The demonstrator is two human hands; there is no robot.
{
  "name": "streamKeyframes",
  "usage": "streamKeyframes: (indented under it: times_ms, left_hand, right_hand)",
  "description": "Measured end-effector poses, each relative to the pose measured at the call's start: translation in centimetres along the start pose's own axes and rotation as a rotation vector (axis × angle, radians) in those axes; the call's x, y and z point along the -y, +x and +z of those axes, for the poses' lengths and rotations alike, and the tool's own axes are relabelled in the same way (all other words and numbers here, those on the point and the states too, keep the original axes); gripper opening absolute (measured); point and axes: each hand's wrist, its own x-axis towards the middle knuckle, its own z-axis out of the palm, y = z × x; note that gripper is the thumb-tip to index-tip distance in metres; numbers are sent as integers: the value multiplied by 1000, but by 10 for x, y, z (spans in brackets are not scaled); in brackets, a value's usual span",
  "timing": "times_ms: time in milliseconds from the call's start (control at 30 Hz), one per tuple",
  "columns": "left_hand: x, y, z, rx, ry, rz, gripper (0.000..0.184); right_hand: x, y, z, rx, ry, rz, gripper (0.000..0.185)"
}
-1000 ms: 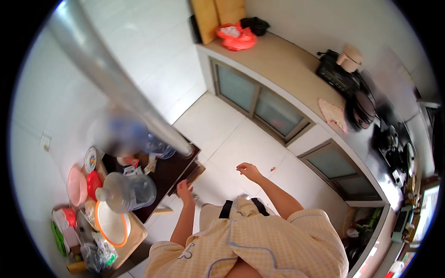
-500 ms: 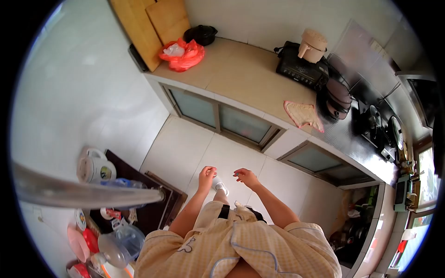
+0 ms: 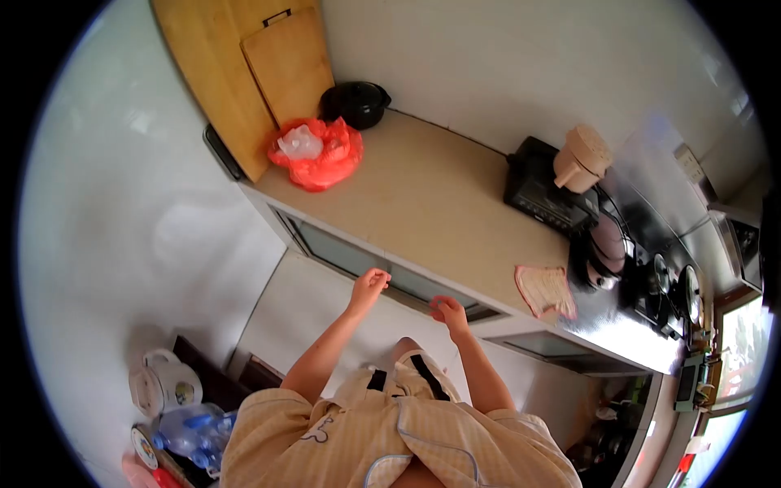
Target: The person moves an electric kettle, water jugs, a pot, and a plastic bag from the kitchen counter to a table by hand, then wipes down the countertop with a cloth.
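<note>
My left hand (image 3: pixel 372 289) is raised in front of the sliding cabinet doors (image 3: pixel 407 286), its fingers curled in and nothing visible in them. To its right, my right hand (image 3: pixel 450 314) hangs loosely bent, fingers apart and holding nothing. Both hands are apart from the beige counter (image 3: pixel 431 195) beyond them. A red plastic bag (image 3: pixel 327 165) with a clear bag in its mouth lies at the counter's left end. Beside it sits a black lidded pot (image 3: pixel 356 104). A pink-edged cloth (image 3: pixel 545 291) lies flat near the front edge on the right.
Wooden boards (image 3: pixel 289 65) lean in the left corner. A black cooker (image 3: pixel 543 191) carries a beige handled pot (image 3: pixel 582 159). Farther right are pans on a stove (image 3: pixel 659 281). At lower left stand a white kettle-like appliance (image 3: pixel 167 384) and blue-tinted plastic bottles (image 3: pixel 195 431).
My view has moved closer to the counter, and the bag and pot appear larger. Both hands now overlap the cabinet doors instead of the floor. The metal bar at left has gone out of view.
</note>
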Motion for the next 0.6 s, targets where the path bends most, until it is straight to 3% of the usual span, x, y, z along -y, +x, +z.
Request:
streamKeyframes:
  times_ms: [133, 200, 300, 600]
  left_hand:
    - [2, 74, -29, -33, 8, 5, 16]
    - [2, 117, -44, -98, 136, 158, 16]
    - [-11, 175, -71, -207, 178, 122, 20]
    - [-124, 320, -172, -438, 184, 150, 18]
  right_hand:
    - [17, 71, 6, -20, -33, 79, 27]
    - [33, 113, 9, -41, -2, 68, 28]
    - [69, 172, 22, -46, 3, 78, 27]
    - [180, 337, 77, -66, -8, -3, 26]
